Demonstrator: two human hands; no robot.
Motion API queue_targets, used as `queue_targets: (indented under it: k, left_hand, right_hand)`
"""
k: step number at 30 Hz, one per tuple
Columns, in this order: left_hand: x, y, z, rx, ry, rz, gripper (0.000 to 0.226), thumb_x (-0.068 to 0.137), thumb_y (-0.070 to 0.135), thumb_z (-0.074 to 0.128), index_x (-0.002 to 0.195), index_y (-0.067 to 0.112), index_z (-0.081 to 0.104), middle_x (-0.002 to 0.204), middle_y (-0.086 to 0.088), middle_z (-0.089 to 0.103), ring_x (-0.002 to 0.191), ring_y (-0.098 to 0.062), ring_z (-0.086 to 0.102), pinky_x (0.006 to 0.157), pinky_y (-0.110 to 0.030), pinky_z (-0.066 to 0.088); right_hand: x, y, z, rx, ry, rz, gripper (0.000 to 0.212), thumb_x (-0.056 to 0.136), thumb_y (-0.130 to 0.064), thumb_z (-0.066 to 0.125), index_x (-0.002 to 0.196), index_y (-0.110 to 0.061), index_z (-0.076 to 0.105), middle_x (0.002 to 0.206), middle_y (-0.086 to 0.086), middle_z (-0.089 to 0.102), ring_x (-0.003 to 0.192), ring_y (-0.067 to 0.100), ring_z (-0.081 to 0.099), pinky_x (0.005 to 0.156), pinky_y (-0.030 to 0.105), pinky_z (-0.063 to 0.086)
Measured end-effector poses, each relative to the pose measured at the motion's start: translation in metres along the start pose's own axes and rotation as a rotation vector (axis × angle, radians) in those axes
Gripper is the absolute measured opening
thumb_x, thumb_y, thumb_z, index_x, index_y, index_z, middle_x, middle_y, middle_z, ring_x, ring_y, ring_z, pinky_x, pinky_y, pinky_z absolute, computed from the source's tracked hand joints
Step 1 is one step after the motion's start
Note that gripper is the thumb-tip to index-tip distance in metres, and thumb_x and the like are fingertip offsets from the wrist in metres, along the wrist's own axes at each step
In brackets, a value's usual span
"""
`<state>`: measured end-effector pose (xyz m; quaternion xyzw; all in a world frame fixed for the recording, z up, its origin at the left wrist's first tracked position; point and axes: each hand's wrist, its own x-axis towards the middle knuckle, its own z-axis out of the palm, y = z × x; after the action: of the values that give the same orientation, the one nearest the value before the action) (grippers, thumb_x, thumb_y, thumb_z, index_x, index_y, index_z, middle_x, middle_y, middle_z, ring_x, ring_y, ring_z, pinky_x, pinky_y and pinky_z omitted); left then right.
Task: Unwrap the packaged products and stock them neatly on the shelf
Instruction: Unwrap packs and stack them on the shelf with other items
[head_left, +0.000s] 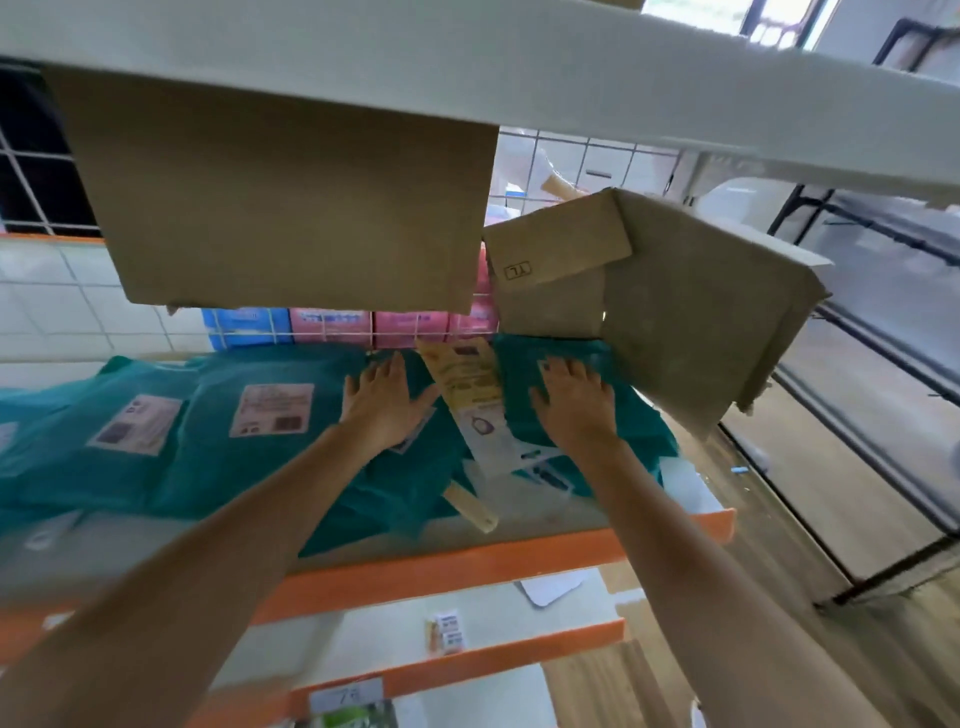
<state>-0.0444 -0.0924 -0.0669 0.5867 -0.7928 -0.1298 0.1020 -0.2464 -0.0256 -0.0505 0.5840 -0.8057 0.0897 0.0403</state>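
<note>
Left hand (387, 402): fingers (397, 366) straight, spread, flat on teal packs (223, 467); right hand (574, 405): fingers straight, slightly apart, flat on another, its far end hidden under a cardboard box (691, 312); yellow pack (467, 379) between the hands, print blurred; all lie on the orange-edged shelf (467, 564); labels unreadable; pink boxes (410, 327) behind mesh, tops cut off by a cardboard flap (291, 197)

A cardboard flap (291, 208) is hanging at top left, an open cardboard box (691, 301) tilting beside it. Pink cartons (410, 327) and a blue carton (247, 325) are sitting behind white wire mesh (372, 332). A black metal frame (893, 571) is standing on the wooden floor (727, 571).
</note>
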Motion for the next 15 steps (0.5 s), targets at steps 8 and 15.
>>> queue_targets:
  k: [8,15]
  left_hand:
    - [0.013,0.024,0.009,-0.043,-0.097,-0.081,0.068,0.092,0.06,0.027,0.142,0.014,0.033,0.152,-0.009,0.025,0.141,-0.029,0.014,0.114,-0.051,0.009]
    - [0.024,0.047,0.016,-0.298,-0.067,-0.169,0.049,0.084,0.042,0.056,0.127,0.018,0.052,0.143,-0.01,0.04,0.138,-0.033,0.021,0.113,-0.054,0.009]
  right_hand:
    - [0.024,0.057,0.012,0.064,-0.031,0.255,0.059,0.095,-0.042,0.044,0.136,0.0,0.034,0.135,0.023,0.044,0.124,0.037,0.042,0.1,0.042,0.035]
    - [0.037,0.088,0.013,0.364,-0.075,0.353,0.074,0.077,-0.055,0.067,0.125,-0.002,0.046,0.124,0.02,0.054,0.114,0.037,0.052,0.092,0.042,0.043]
